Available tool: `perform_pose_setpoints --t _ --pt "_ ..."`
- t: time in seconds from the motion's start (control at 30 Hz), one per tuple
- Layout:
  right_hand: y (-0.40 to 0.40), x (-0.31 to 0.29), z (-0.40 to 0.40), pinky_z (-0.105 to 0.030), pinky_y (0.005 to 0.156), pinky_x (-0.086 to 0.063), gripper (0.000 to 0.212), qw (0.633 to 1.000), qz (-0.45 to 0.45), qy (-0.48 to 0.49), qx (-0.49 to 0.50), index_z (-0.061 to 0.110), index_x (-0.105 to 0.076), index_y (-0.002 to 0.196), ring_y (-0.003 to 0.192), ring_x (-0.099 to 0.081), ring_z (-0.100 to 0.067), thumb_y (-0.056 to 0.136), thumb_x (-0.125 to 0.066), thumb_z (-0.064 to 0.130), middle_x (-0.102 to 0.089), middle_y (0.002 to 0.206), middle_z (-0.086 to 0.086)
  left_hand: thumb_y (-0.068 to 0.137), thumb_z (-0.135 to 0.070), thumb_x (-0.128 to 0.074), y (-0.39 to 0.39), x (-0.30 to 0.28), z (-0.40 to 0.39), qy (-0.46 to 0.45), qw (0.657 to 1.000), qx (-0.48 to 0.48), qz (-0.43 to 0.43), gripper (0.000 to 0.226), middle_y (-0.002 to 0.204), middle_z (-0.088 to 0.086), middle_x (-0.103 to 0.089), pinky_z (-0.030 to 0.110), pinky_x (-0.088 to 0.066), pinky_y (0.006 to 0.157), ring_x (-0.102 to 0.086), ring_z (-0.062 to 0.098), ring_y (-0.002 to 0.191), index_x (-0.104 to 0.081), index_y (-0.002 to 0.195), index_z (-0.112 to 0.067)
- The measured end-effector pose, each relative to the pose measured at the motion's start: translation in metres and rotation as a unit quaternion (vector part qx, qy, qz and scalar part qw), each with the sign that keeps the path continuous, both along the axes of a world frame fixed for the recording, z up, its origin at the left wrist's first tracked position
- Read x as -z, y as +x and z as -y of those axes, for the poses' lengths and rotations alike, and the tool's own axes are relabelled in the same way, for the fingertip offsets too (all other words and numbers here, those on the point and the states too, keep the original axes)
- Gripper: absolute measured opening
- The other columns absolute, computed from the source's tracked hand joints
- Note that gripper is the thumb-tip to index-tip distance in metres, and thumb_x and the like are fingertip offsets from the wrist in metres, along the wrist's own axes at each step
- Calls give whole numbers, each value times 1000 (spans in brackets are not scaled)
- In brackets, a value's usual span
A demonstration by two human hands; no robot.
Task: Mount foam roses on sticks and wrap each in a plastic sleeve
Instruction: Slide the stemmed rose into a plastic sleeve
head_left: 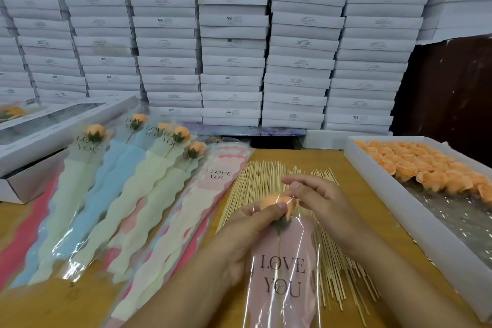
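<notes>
An orange foam rose on a thin stick sits inside a pink plastic sleeve printed "LOVE YOU", low in the middle of the view. My left hand grips the rose head and the sleeve's top from the left, thumb across the flower. My right hand pinches the clear top edge of the sleeve just right of the rose. Under both hands lies a spread of bamboo sticks. A white tray at the right holds several loose orange roses.
Several wrapped roses in pale sleeves lie fanned at the left beside a pack of empty pink sleeves. An open white box stands far left. Stacks of white boxes wall off the back of the wooden table.
</notes>
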State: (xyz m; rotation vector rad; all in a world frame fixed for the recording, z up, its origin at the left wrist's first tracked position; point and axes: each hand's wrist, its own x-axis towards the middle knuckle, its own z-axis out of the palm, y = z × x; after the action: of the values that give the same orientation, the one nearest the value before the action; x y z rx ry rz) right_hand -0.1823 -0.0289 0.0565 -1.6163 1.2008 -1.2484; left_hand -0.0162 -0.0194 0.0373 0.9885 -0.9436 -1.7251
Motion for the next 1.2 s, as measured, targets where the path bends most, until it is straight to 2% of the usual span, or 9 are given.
perform_pose_setpoints --t 0.1,0.23,0.37,0.53,0.67,0.77,0.9,1.1,1.2 --pt "0 -2 -3 -15 84 -46 18 1000 -10 3 -11 39 -74 101 99 -64 5 89 -61 38 -74 98 17 67 -21 -84 1 -1 0 -2 1000 9 1 37 87 19 -73 34 -59 67 -69 27 70 -71 98 -6" --pt "-1 -2 -4 -31 100 -46 18 999 -28 12 -22 31 -73 108 97 -66 3 98 -58 29 -75 91 14 74 -14 -84 1 -1 0 14 1000 1 9 46 110 29 -71 48 -56 88 -69 35 88 -69 117 -4" --pt "-2 -3 -4 -38 106 -43 35 998 -39 21 -36 21 -77 97 101 -65 3 85 -55 47 -74 91 17 77 -14 -84 1 -1 0 13 1000 9 27 57 114 27 -70 52 -54 94 -68 36 91 -62 128 -3" --pt "-3 -2 -2 -41 105 -47 37 995 -50 54 -62 43 -76 98 98 -68 -5 75 -54 62 -74 92 14 77 -11 -83 0 1 0 16 999 32 20 57 113 23 -72 44 -57 86 -70 30 87 -62 129 -1" --pt "-6 -4 -2 -39 108 -42 52 991 -48 82 -91 42 -75 100 103 -69 -5 66 -53 74 -77 92 2 74 -13 -85 1 0 0 14 999 37 30 58 108 20 -75 39 -59 76 -72 27 84 -62 127 -7" --pt "-9 -8 -3 -45 113 -36 40 993 -43 74 -79 41 -75 101 104 -66 1 76 -54 64 -77 92 3 76 -13 -83 2 -2 0 14 999 29 29 53 103 19 -76 34 -60 65 -73 24 77 -62 124 -9" --pt "-11 -7 -3 -49 114 -36 33 995 -30 63 -67 41 -75 101 101 -68 -3 82 -52 54 -76 90 -2 75 -11 -81 3 -1 3 13 999 26 22 51 103 18 -76 35 -61 71 -73 25 81 -63 124 -8" --pt "-8 -5 -3 -45 114 -36 48 993 -66 67 -71 9 -75 102 104 -66 1 86 -53 48 -75 84 10 77 -11 -81 2 1 3 14 999 34 29 53 107 21 -75 40 -58 79 -72 29 88 -63 126 -8" --pt "-10 -6 -2 -38 102 -43 25 997 -47 53 -25 28 -78 95 103 -64 5 92 -58 43 -74 105 18 79 -16 -79 2 1 4 10 999 29 12 45 107 24 -73 40 -60 74 -71 28 82 -67 122 -7"
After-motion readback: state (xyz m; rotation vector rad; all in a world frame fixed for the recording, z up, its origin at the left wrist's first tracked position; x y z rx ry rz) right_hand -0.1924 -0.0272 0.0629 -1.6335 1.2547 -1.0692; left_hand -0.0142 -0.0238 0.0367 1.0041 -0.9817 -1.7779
